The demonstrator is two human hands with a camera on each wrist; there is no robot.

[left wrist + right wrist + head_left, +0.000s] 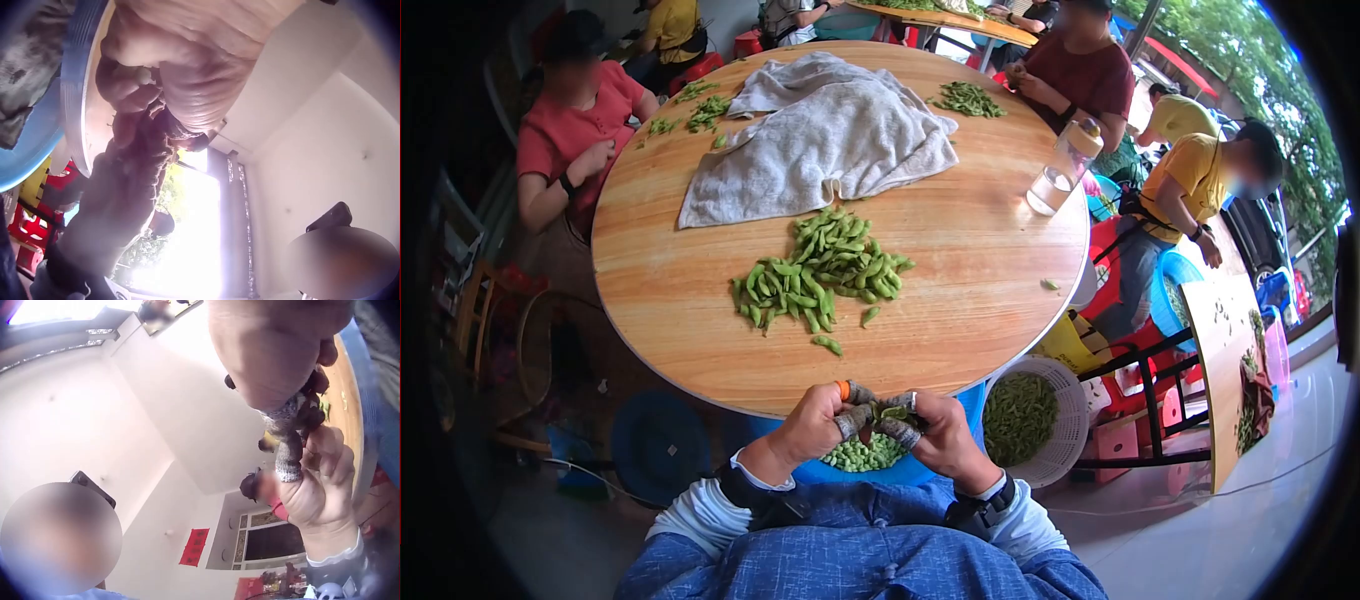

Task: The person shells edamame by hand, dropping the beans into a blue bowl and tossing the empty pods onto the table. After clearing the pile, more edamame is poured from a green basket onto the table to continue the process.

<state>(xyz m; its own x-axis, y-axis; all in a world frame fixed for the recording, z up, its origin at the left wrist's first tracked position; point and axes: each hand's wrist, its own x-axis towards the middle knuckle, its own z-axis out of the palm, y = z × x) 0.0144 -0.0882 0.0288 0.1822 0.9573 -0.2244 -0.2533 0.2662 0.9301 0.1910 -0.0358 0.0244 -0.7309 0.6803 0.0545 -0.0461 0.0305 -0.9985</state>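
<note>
My left hand (808, 428) and right hand (948, 436) meet at the table's near edge, over a blue basin (825, 472) of shelled green soybeans (866, 455). A green soybean pod (888, 411) is pinched between the thumbs and fingers of both hands. Grey knitted covers wrap several of the fingertips, and an orange band (844, 390) circles a left finger. In the right wrist view a grey cover (289, 464) shows on the left thumb. The pod is mostly hidden by the fingers in both wrist views. Ahead lies a heap of pods (810, 275) on the wooden table.
A grey cloth (830, 140) covers a mound on the round table (960, 300). A clear bottle (1060, 175) stands at the right edge. The white basket (1072, 420) of pods sits low on my right. Other people sit around with small pod piles (968, 99).
</note>
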